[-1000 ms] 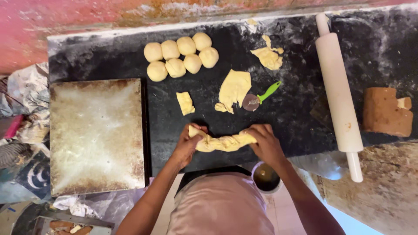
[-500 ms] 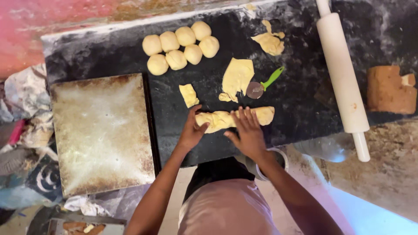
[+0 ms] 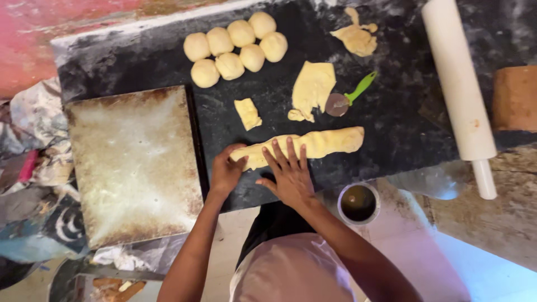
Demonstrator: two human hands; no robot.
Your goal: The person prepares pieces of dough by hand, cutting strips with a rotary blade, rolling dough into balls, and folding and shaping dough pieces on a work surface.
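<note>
Here the dough roll (image 3: pixel 302 145) lies on the dark counter (image 3: pixel 403 134) just in front of you, its long axis running left to right — slightly rising toward the right. Your left hand (image 3: pixel 226 170) curls over its left end, gripping it loosely; your right hand (image 3: pixel 288 173) lies flat with fingers spread on its middle, not closed. The right end is free, nearer to your right hand. Below the counter edge a small cup (image 3: pixel 358 203) holds a dark liquid — the metal tray (image 3: pixel 134 162) at left carries nothing.
</note>
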